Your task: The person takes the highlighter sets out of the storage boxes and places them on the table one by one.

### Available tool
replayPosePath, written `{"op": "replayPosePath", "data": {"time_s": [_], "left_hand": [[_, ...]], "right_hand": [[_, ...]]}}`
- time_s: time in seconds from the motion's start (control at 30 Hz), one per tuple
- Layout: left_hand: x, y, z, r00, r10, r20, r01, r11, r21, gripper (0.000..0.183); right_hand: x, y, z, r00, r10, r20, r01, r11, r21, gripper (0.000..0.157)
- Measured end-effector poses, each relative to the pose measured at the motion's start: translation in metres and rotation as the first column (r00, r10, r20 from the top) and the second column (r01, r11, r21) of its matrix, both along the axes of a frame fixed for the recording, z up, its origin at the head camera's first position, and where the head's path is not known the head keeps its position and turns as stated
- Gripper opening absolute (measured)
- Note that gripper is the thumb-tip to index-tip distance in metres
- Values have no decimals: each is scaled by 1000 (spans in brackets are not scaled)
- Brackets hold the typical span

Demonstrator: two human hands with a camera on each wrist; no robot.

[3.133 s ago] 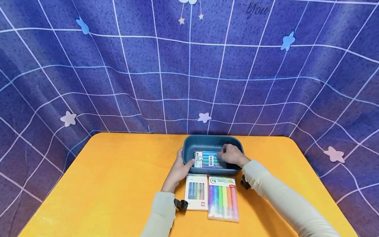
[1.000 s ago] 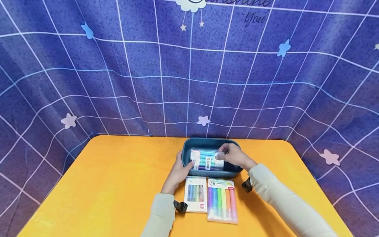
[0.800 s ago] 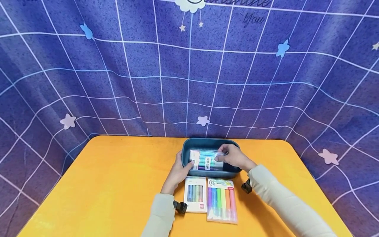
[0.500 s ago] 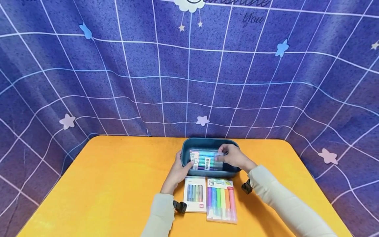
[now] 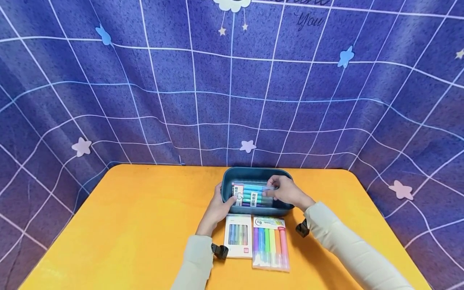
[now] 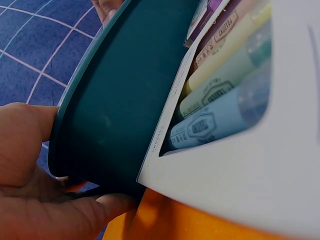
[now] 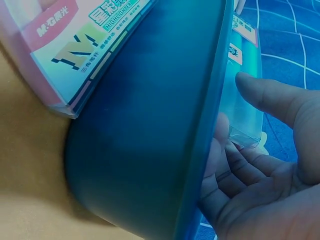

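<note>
A dark teal bin stands near the back edge of the table. My left hand grips its left end, with the thumb reaching over the rim. Inside lies a clear pack of pens in blue, green and purple, carrying white labels. My right hand pinches the pack's right end, thumb on the upper face and fingers beneath. In the right wrist view that end of the pack shows above the bin's rim, and the curled fingers are partly hidden behind the bin wall.
In front of the bin, a white windowed box of pastel markers lies flat beside a clear pack of rainbow highlighters. The yellow table extends widely to the left. A blue gridded curtain hangs behind it.
Compared with about three seconds ago, the pack's right end is raised and has shifted slightly left, my right fingers now pinching that end. Over the last second both hands stay nearly still.
</note>
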State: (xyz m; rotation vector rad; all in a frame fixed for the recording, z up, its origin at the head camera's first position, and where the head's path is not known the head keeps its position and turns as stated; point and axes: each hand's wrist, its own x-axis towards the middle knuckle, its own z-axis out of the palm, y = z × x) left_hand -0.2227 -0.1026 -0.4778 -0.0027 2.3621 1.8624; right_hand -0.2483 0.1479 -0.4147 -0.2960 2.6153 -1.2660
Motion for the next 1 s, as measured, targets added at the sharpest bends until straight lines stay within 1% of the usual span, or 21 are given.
{"op": "replayPosePath", "data": {"time_s": [0.3, 0.5, 0.73, 1.0], "left_hand": [[0, -1, 1, 1000, 2, 8, -2, 1000, -3, 72], [0, 0, 1, 1000, -3, 2, 3, 1000, 8, 71], [1, 0, 2, 1000, 5, 8, -5, 1000, 5, 72], [0, 0, 0, 1000, 2, 2, -2, 1000, 16, 72]], "right_hand": [[3, -1, 1, 1000, -1, 19, 1, 1000, -12, 25], [3, 0, -2, 1000, 11, 11, -11, 1000, -14, 23], [4, -1, -4, 1000, 25, -1, -25, 1000, -2, 22], [7, -2, -6, 999, 36, -2, -36, 999, 21, 20]]}}
